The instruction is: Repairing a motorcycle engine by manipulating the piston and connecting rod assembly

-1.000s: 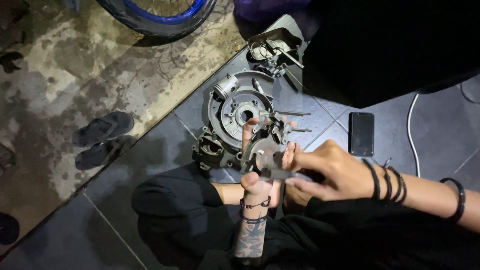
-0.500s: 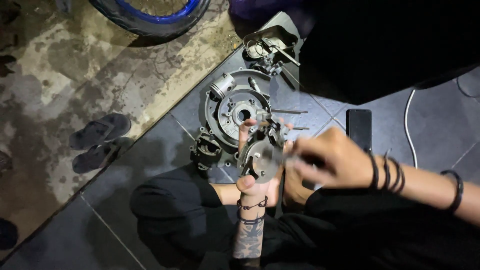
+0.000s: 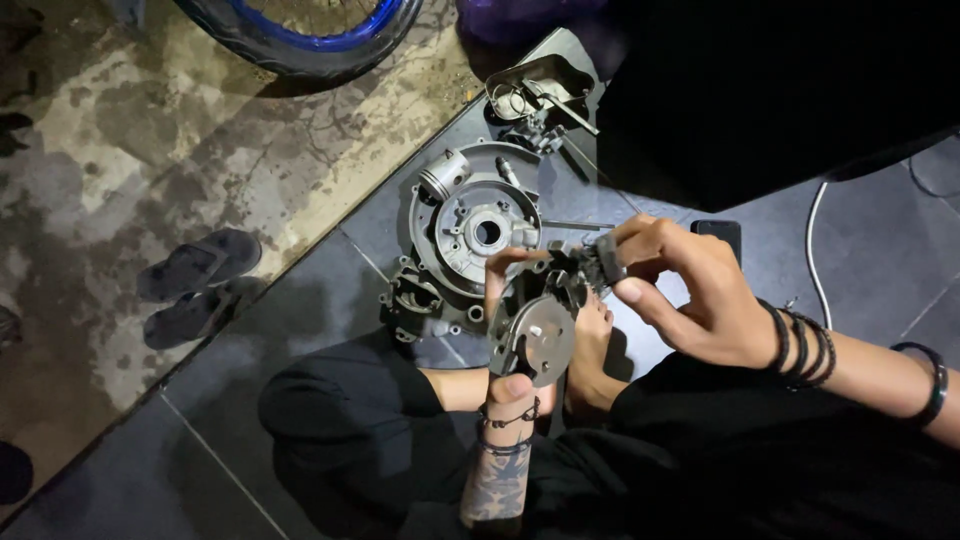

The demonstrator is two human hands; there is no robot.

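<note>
Left hand (image 3: 515, 330) grips a grey round metal engine plate (image 3: 535, 335) upright from below, steadying it above the dark tiled floor (image 3: 200, 440), while the right hand (image 3: 690, 295) pinches a small dark metal part (image 3: 600, 258) at its top edge, near the large grey crankcase half (image 3: 470, 235).

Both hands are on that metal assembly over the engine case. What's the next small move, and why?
Probably keep the left hand steady under the metal assembly while the right hand seats the small dark part pinched at its top edge; the part sits right against the assembly, though the fit is unclear.
</note>
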